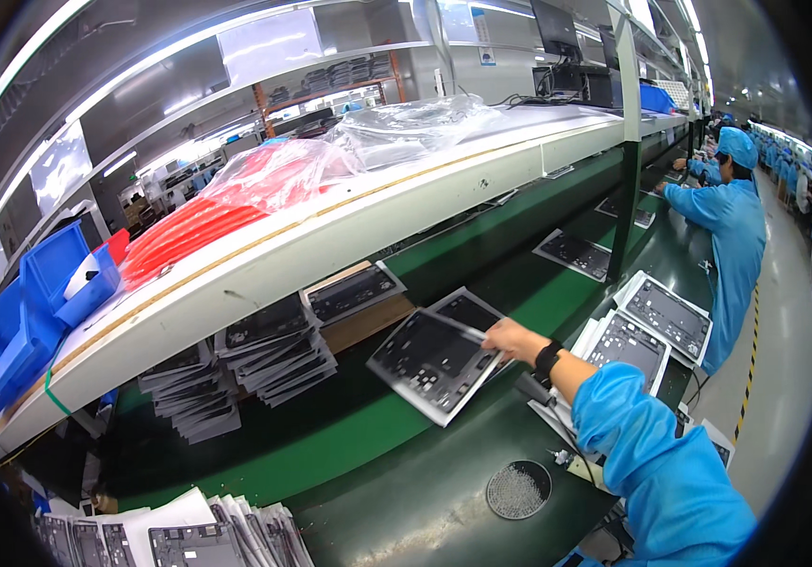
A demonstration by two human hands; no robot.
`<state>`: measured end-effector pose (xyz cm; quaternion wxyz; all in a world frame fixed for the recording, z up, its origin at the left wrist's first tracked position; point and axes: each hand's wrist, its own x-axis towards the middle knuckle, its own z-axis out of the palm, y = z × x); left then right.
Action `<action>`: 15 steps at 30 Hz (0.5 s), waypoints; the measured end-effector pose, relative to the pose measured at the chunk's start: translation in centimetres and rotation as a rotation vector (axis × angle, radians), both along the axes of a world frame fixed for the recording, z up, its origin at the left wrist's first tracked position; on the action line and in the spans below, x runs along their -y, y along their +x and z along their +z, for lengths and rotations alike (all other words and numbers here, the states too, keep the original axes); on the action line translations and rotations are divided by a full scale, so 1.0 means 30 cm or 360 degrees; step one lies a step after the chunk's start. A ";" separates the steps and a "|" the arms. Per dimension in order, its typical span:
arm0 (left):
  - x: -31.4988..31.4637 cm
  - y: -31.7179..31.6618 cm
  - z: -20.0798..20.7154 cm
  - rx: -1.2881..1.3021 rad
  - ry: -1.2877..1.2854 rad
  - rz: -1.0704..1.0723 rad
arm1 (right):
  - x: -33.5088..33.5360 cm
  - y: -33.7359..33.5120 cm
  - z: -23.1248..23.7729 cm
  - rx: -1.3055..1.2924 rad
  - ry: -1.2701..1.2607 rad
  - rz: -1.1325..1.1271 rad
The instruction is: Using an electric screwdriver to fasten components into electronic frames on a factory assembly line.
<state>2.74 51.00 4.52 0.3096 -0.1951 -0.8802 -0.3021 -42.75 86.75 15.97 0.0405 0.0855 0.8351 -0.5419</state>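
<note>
My right hand, with a black band at the wrist, reaches in from the lower right and is closed on the edge of a flat black panel. The panel has many small cut-outs and a white sheet-like border. It is tilted above the green belt. Partly behind it shows a second dark panel; whether my fingers also hold that one I cannot tell. Close to my right forearm, similar panels with white sheets lie on the dark green bench. My left hand is out of view.
Stacked panels stand below a white shelf; another stack is at the lower left. A round dish of small beads sits on the bench. Blue bins and red sheets occupy the shelf. A blue-clad co-worker works farther along.
</note>
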 end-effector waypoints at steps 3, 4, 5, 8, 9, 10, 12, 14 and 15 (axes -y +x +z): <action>0.011 0.001 -0.044 0.0354 -0.0098 0.0117 | -0.188 -0.078 -0.056 0.0009 -0.0147 -0.0210; -0.005 0.006 -0.021 0.0349 -0.0094 0.0138 | -0.211 -0.112 -0.076 -0.0003 -0.0158 -0.0201; -0.022 0.016 0.011 0.0454 -0.0033 0.0186 | -0.222 -0.148 -0.103 -0.0037 -0.0123 -0.0274; -0.032 -0.031 0.017 0.0570 0.0011 0.0183 | -0.330 -0.197 -0.207 0.0000 -0.0040 -0.0387; -0.041 -0.046 0.020 0.0581 0.0000 0.0180 | -0.331 -0.198 -0.220 0.0001 -0.0043 -0.0385; -0.049 -0.058 0.024 0.0595 -0.0013 0.0175 | -0.336 -0.194 -0.234 0.0008 -0.0108 -0.0420; -0.060 -0.077 0.029 0.0629 -0.0038 0.0159 | -0.340 -0.166 -0.213 0.0026 -0.0173 -0.0463; -0.072 -0.099 0.030 0.0661 -0.0066 0.0140 | -0.301 -0.139 -0.126 0.0006 0.0728 -0.0191; -0.076 -0.117 0.029 0.0674 -0.0082 0.0119 | -0.284 -0.152 -0.128 0.0006 0.1046 -0.0319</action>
